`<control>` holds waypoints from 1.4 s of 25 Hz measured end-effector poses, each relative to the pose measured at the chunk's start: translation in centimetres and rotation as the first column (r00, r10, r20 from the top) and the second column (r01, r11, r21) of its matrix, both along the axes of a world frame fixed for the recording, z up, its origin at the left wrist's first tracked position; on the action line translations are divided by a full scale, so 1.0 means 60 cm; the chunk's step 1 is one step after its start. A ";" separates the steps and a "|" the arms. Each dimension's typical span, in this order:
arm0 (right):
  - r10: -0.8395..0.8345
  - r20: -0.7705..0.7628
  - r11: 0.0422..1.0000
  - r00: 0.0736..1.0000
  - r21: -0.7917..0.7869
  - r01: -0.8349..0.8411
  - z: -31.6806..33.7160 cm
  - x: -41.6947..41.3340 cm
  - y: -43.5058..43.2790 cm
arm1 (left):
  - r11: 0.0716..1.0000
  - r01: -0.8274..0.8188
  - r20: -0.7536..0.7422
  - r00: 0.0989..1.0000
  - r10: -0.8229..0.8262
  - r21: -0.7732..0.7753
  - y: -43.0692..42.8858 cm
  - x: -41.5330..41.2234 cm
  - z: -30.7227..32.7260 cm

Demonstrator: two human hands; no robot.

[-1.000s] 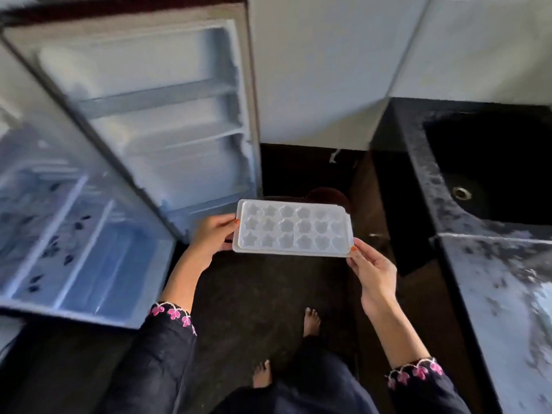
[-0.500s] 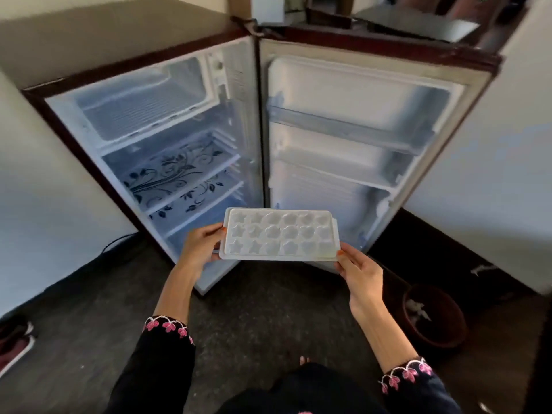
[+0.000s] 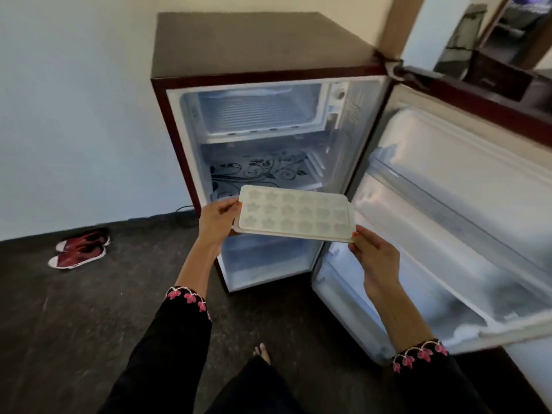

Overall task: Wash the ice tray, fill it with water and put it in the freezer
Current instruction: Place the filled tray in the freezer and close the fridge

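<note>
A white ice tray [image 3: 295, 215] with star-shaped cells is held level in front of the open small fridge [image 3: 268, 121]. My left hand [image 3: 216, 221] grips the tray's left end, thumb on top. My right hand [image 3: 375, 256] pinches its near right corner. The freezer compartment [image 3: 257, 110] sits at the top of the fridge, open and with nothing inside, above and behind the tray. I cannot tell whether the cells hold water.
The fridge door [image 3: 454, 222] stands wide open to the right, its shelves bare. A shelf with a black floral print [image 3: 260, 171] lies under the freezer. A pair of red shoes [image 3: 79, 248] lies on the dark floor at left. My foot [image 3: 263, 352] shows below.
The view has swung left from the sink to face the fridge squarely. Both hands have carried the tray closer to the fridge opening and slightly higher.
</note>
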State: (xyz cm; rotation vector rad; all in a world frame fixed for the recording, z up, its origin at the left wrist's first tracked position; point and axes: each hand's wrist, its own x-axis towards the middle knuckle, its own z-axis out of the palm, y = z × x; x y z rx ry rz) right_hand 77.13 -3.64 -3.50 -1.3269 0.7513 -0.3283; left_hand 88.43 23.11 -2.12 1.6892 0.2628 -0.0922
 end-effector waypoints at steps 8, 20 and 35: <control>0.132 0.117 0.988 0.984 0.069 -0.140 0.044 0.274 -0.023 | 0.997 -0.071 0.095 0.993 0.069 0.018 -0.009 0.170 0.038; 0.220 0.166 0.961 0.961 0.129 -0.243 0.020 0.540 -0.049 | 0.954 -0.300 0.084 0.950 0.301 -0.019 -0.051 0.392 0.008; 0.309 0.163 0.938 0.937 -0.212 -0.273 -0.002 0.680 -0.041 | 0.835 -0.424 0.198 0.905 0.377 0.349 -0.061 0.544 0.005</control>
